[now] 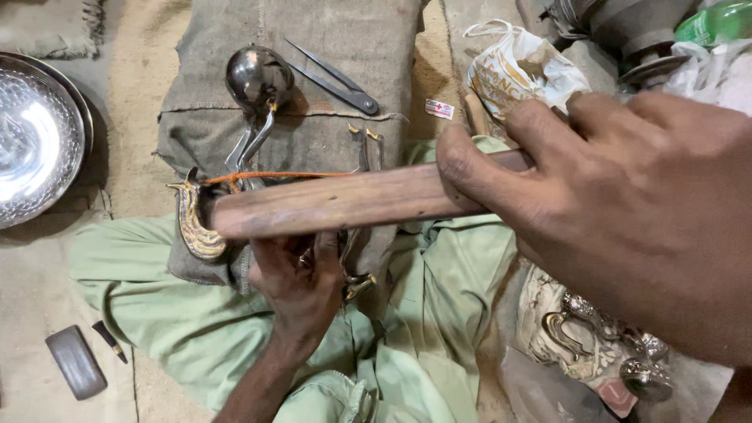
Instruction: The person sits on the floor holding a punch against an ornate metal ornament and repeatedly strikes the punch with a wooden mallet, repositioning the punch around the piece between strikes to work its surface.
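Gripping a wooden stick (337,202) by its near end, right hand (627,211) wrapped tight, thumb laid along the top. Held level across the lap, far end reaching a curved brass piece (192,227) at the front edge of a sacking-covered block (329,47). Could not tell whether wood and brass touched. Noted an orange thread (274,177) running along the stick's upper edge from that brass piece.

Below the stick, left hand (301,278) curled upward, fingers closed round a metal fitting (358,286), only its brass tip showing beside the palm; the rest hidden by stick and fingers.

Judged as a working step on the brass at the block: stick brought to bear, fitting steadied from beneath. Called next for a firm hold underneath and a controlled push or tap of the stick's end squarely on the brass, without slipping off the curved edge or snagging the thread.

Around it: a round polished metal ball (258,77) on bent stems and a pair of dark pointed tweezers (333,78) lying on the sacking; a shiny steel dish (31,141) far left; a dark oblong stone (76,362) on the floor; a white plastic bag (521,70) beyond the right hand; silver ornaments (603,337) heaped beneath the right wrist; pale green cloth (439,298) over the knees.
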A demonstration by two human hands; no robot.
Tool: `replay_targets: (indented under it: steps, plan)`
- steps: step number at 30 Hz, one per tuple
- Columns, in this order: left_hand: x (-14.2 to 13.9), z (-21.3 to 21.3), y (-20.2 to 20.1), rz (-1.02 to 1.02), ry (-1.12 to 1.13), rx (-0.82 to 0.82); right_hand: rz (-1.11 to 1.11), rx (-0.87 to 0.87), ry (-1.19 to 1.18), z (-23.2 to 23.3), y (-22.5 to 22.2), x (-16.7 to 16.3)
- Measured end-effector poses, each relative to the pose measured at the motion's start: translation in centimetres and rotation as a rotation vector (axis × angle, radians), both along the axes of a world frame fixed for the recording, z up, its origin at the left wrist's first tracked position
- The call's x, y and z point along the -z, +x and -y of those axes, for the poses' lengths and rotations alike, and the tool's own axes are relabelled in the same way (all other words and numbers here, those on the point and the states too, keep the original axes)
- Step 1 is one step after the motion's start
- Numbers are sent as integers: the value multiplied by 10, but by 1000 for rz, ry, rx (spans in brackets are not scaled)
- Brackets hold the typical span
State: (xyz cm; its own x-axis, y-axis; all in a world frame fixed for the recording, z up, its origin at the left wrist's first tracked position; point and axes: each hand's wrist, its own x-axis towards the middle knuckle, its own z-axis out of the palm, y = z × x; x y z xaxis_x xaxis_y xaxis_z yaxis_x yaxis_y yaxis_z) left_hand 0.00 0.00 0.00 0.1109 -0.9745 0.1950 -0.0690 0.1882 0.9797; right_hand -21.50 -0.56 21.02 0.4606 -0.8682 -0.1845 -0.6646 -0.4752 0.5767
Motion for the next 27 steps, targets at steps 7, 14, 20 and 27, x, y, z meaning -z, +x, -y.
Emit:
replay_targets:
  steps: [7,14,20,27]
  plan:
    - [17,12,-13,180,-163,90,33,62,-69,-3,-34,20]
    - [29,42,-12,530,-286,419,409,192,-154,-33,-87,93]
    - [8,88,-8,621,-382,858,1016,402,-253,-81,-103,208]
    - [-20,100,-34,961,-421,1187,1366,722,-347,-141,-93,318]
